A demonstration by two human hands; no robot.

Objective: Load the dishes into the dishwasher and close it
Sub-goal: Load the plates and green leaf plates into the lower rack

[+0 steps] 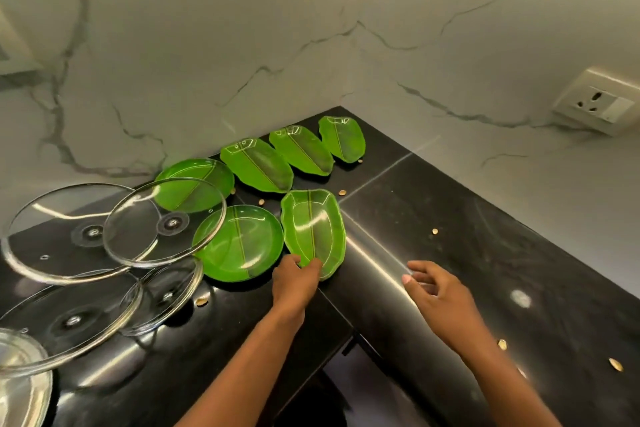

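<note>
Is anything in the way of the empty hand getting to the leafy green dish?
Nothing visible. Only bare black counter lies between the right hand and the leaf-shaped dish, whose near rim the left hand grips with its fingers.

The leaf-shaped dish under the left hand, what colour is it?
Bright translucent green leaf-shaped dish with a thin centre line, seen in the head view.

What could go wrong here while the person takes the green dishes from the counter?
1. The left hand pinches only the near rim of the leaf-shaped dish; it may slip.
2. The glass lids overlap loosely beside the round green plate; a bump could shift them.
3. Small shells litter the counter.
</note>
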